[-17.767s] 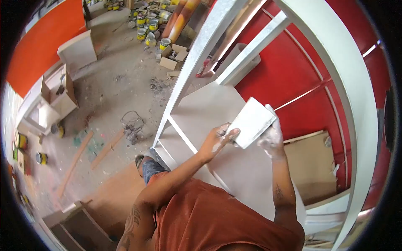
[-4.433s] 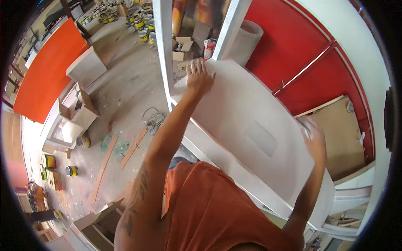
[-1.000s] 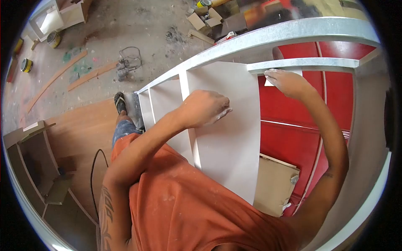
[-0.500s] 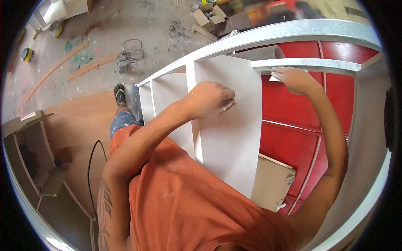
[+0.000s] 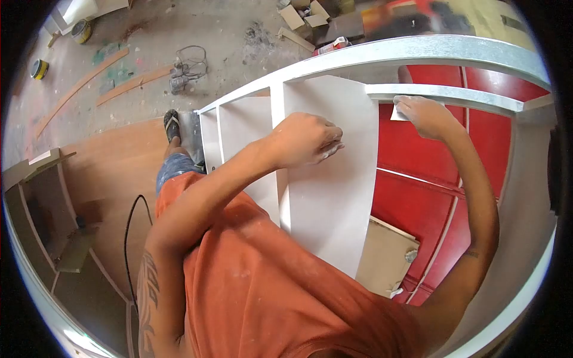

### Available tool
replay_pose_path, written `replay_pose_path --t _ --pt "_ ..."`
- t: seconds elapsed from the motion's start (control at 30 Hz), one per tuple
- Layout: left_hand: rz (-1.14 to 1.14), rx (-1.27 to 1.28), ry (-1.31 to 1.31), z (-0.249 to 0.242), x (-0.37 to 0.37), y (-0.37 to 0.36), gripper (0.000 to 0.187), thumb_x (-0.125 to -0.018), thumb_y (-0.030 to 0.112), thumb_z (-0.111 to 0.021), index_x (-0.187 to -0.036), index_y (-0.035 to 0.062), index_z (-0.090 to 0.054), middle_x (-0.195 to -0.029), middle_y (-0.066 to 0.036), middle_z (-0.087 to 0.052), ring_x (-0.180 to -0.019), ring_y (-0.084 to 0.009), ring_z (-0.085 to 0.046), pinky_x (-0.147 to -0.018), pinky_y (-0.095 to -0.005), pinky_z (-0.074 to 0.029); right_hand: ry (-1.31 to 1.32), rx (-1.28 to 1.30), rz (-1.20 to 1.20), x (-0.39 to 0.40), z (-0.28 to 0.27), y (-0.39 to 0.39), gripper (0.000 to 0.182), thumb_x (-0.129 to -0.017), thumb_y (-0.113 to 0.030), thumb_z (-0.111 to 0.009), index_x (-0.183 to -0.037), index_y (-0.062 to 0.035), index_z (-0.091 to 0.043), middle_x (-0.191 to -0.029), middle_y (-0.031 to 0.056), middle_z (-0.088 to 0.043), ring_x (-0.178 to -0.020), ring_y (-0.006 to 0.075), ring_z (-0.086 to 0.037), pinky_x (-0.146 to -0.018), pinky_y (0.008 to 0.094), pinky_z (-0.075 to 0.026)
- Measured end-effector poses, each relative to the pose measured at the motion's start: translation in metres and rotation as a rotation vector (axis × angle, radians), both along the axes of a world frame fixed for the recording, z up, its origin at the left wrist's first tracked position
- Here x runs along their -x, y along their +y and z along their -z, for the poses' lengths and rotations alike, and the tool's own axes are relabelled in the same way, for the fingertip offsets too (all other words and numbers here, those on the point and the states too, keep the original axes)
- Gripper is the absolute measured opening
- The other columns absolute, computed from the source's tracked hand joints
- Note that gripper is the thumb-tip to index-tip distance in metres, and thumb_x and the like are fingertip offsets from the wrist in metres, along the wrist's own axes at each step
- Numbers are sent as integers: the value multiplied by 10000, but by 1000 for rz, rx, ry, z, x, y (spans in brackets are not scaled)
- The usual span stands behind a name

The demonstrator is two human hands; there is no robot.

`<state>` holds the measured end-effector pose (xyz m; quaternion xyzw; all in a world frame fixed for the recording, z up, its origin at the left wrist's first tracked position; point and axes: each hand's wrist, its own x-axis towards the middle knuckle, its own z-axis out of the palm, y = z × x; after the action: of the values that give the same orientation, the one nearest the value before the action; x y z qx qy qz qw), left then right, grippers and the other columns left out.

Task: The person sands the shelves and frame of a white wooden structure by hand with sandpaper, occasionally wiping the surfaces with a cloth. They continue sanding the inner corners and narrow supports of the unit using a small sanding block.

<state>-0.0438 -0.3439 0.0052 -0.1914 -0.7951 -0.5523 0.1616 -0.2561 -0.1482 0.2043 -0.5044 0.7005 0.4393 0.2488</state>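
Note:
My right hand is closed around a small white piece that looks like folded sandpaper. Its fingers rest against the white rail of a long cabinet frame, and one corner of the piece sticks out below them. My left hand is curled shut above a white panel inside the frame, beside an upright divider. White dust coats its fingertips, and whatever may be inside its fingers is hidden. Both forearms are bare.
Red panels and a brown board lie beyond the frame. Another cabinet stands at left, near a black cable. On the stained floor are wooden strips, a corded tool, paint cans and an opened carton.
The view has shifted slightly, so the frame sits a little farther right. More of the white piece shows under my right fingers. My left hand stays curled above the panel.

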Motion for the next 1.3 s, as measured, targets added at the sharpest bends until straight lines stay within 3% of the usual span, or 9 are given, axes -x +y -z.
replay_pose_path --t 0.23,0.33,0.43,0.6,0.67,0.87,0.97,1.13,1.3 --pt "21 19 9 1 0 -2 252 -917 243 -632 -757 49 -611 -709 -132 -630 -683 -352 -634 -642 -475 -510 -68 89 -12 10 71 18 405 -873 55 -515 -1273 17 -560 -1388 208 -568 -1273 352 -557 -1087 429 -457" --pt "33 34 -21 -1 0 -3 245 -917 241 -628 -763 50 -615 -720 -130 -636 -703 -347 -641 -659 -468 -518 1 1 150 -9 13 -5 415 -875 66 -504 -1283 19 -559 -1369 213 -579 -1272 353 -556 -1080 432 -458" --pt "25 54 -16 -2 0 -2 243 -918 243 -626 -769 51 -618 -719 -129 -637 -710 -343 -645 -665 -463 -524 83 77 86 -9 -21 6 406 -869 79 -496 -1265 24 -566 -1335 224 -595 -1253 357 -568 -1068 436 -461" --pt "47 51 3 2 1 -2 212 -915 234 -641 -798 58 -624 -733 -120 -628 -724 -343 -633 -659 -465 -508 -97 228 -18 2 48 8 394 -864 87 -498 -1242 6 -573 -1257 208 -633 -1200 368 -597 -1015 455 -488" --pt "39 50 -1 2 0 -2 182 -912 221 -658 -821 66 -626 -737 -113 -612 -731 -340 -618 -653 -462 -493 22 -80 156 -15 60 -28 437 -854 95 -521 -1277 -4 -576 -1339 184 -609 -1244 326 -584 -1061 438 -466" --pt "25 19 -6 3 -2 2 178 -913 217 -653 -822 67 -629 -736 -114 -609 -731 -338 -620 -654 -463 -494 55 154 119 -2 -25 13 466 -835 123 -519 -1280 -1 -579 -1327 202 -613 -1225 352 -596 -1052 441 -470" --pt "16 56 11 2 2 -4 239 -919 249 -617 -784 53 -630 -748 -134 -651 -724 -357 -644 -674 -477 -522 31 99 99 -6 -10 6 528 -809 152 -525 -1311 -6 -571 -1354 201 -598 -1273 342 -565 -1089 427 -449" --pt "21 42 -9 1 0 -1 248 -928 260 -609 -794 52 -635 -776 -123 -653 -746 -347 -646 -687 -465 -528 -92 180 67 11 82 12 498 -821 153 -514 -1288 -4 -581 -1370 181 -593 -1301 319 -546 -1108 415 -438" --pt "34 76 -25 -3 2 -4 200 -921 227 -634 -821 55 -642 -771 -109 -642 -742 -335 -634 -663 -454 -513 29 175 77 -1 7 16 347 -842 108 -534 -1164 -11 -584 -1225 185 -643 -1198 346 -597 -1024 440 -485"
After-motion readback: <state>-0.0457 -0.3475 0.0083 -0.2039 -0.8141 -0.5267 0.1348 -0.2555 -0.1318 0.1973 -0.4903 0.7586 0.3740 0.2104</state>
